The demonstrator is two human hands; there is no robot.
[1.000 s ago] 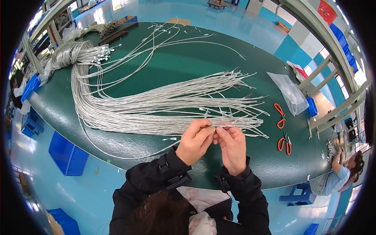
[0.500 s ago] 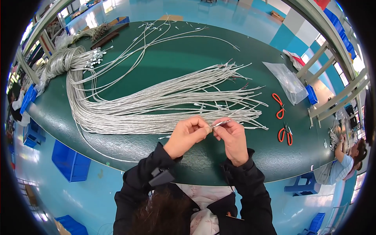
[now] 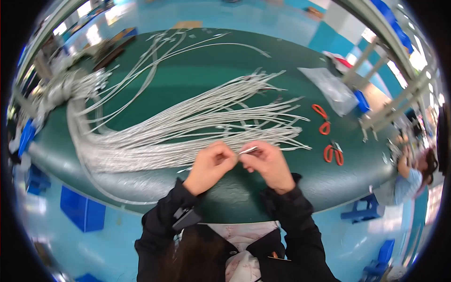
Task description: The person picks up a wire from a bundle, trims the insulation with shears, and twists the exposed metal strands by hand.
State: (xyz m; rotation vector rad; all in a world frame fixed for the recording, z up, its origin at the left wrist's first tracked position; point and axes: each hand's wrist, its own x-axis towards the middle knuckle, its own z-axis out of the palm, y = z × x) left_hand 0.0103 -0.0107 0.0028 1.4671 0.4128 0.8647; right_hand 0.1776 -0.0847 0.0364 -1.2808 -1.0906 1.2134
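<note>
My left hand (image 3: 211, 165) and my right hand (image 3: 268, 165) meet above the near side of the table, both closed in a pinch. A thin silvery cable end (image 3: 250, 150) shows at the right fingertips, and its other part runs toward the left fingers. What exactly lies between the left fingers is too small and blurred to tell. Just beyond my hands lies a large bundle of pale grey cables (image 3: 155, 145), its loose ends fanned out to the right. The bundle bends round at the left.
Two red-handled cutters (image 3: 324, 128) (image 3: 339, 157) lie right of the cable ends on the green table (image 3: 244, 199). Beyond them is a clear plastic bag (image 3: 331, 91). A coiled cable bundle (image 3: 70, 84) sits far left. A co-worker (image 3: 408, 174) sits at the right.
The whole view has shifted and blurred slightly, so the table contents sit further left. My hands stay together at the cable end, with the right fingers turned a little differently.
</note>
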